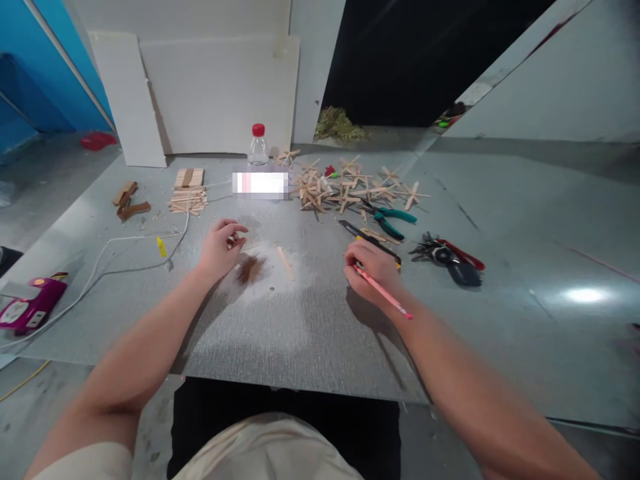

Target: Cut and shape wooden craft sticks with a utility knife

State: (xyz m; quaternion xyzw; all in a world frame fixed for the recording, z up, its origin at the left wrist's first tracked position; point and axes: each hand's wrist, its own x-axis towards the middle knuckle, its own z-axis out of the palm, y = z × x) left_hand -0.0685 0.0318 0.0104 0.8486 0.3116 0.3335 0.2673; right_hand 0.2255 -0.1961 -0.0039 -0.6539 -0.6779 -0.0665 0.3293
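Observation:
My right hand [371,268] is closed around a pink pencil [387,299] that slants back over my wrist. Just past its fingers lies a black and yellow utility knife [369,241]. My left hand [220,248] rests on the grey board [300,333] with its fingers curled and pinched together; what they hold is too small to make out. Between the hands lie a single wooden stick [285,261] on a patch of pale dust and a blurred brown piece [250,269] close to the left hand.
A heap of glued stick crosses [345,185] lies at the back with teal pliers [393,220] beside it. Dark tools [447,255] sit at right. A red-capped bottle [258,147], stacks of sticks [189,192], brown pieces [129,202], a white cable [130,257], a magenta device [30,303] at left.

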